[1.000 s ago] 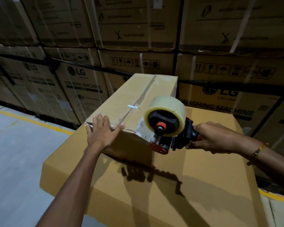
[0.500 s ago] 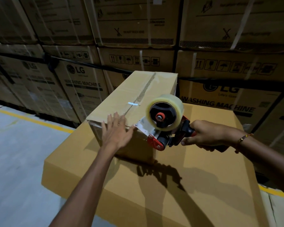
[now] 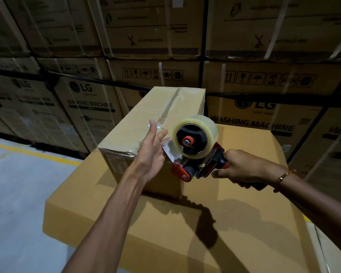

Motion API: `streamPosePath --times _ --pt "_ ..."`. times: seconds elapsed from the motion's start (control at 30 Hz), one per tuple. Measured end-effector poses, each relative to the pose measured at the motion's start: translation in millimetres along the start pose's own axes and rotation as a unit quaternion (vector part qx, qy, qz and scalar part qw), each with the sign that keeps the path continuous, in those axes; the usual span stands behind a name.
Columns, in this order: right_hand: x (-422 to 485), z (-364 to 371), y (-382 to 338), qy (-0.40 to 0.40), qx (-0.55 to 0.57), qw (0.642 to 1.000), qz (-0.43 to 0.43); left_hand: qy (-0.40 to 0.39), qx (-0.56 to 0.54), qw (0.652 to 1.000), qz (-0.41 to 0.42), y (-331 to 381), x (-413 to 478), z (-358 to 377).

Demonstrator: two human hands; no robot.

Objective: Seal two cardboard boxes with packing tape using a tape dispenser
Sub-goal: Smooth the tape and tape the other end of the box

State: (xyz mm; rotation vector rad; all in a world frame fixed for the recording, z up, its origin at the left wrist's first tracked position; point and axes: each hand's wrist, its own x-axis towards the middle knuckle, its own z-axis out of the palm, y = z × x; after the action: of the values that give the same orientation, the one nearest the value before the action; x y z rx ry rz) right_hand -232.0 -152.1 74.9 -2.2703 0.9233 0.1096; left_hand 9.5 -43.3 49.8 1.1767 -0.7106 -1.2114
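The left hand's fingers [image 3: 156,133] are spread and loose, grasping nothing, their tips raised over the near top edge of the small cardboard box [image 3: 146,123] and just beside the metal plate at the front of the tape dispenser [image 3: 193,152]. Whether they touch the tape end there cannot be told. The left hand [image 3: 150,154] stands edge-on, palm turned toward the dispenser, with the bare forearm running down to the lower left of the view.

The right hand [image 3: 242,170] is clenched around the dispenser's black and red handle, fingers curled beneath it, thumb side up. A thin bracelet [image 3: 283,176] sits on that wrist, and the forearm leaves the view at the right.

The dispenser is held at the small box's near right corner, its red frame low against the box's front face and its roll of clear tape [image 3: 195,134] upright above. A dark strip runs along the middle of the small box's top.

The small box rests on a much larger, flat cardboard box [image 3: 185,233], which catches the shadows of hands and tool. Behind them stand stacked washing machine cartons [image 3: 91,103], strapped with bands. At the left lies grey floor [image 3: 18,194] with a yellow line [image 3: 34,152].
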Motion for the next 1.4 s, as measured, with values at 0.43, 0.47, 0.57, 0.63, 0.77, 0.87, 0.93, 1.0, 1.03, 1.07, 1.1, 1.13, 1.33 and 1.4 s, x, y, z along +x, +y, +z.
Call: streamPosePath --times 0.43,0.47,0.57,0.63,0.77,0.87,0.93,1.0,1.03,1.07,1.1,1.13,1.33,1.4 --pt "0 22 25 -0.038 0.204 0.976 0.069 -0.093 0.087 0.992 -0.019 20 17 36" --pt "-1 25 31 -0.046 0.239 0.967 0.075 -0.090 0.127 0.988 -0.024 24 20 41" --pt "-4 34 52 -0.048 0.338 0.937 0.076 -0.044 0.254 0.966 -0.019 25 31 43" --pt "-4 41 70 -0.036 0.402 0.910 0.093 -0.009 0.336 0.942 0.015 17 36 33" --pt "10 51 100 -0.006 0.470 0.871 0.140 0.029 0.474 0.877 0.076 0 35 5" --pt "31 60 114 0.010 0.508 0.844 0.171 0.009 0.561 0.822 0.099 -3 27 -4" --pt "49 70 120 0.012 0.527 0.828 0.190 -0.012 0.604 0.791 0.092 -5 24 -2" --pt "65 80 125 0.012 0.551 0.808 0.207 -0.019 0.650 0.754 0.091 -8 22 3" --pt "72 84 127 0.009 0.561 0.799 0.214 -0.013 0.674 0.732 0.101 -11 22 5" --pt "79 88 127 0.006 0.570 0.791 0.220 -0.004 0.694 0.711 0.115 -15 23 6" --pt "85 92 129 0.002 0.581 0.783 0.224 0.010 0.713 0.688 0.130 -19 23 7" --pt "91 97 131 -0.003 0.591 0.774 0.226 0.029 0.729 0.668 0.143 -23 23 9" --pt "105 118 138 -0.002 0.534 0.819 0.211 0.066 0.766 0.630 0.109 -33 24 21" --pt "102 112 139 0.021 0.363 0.916 0.168 0.022 0.716 0.693 0.081 -20 20 13"
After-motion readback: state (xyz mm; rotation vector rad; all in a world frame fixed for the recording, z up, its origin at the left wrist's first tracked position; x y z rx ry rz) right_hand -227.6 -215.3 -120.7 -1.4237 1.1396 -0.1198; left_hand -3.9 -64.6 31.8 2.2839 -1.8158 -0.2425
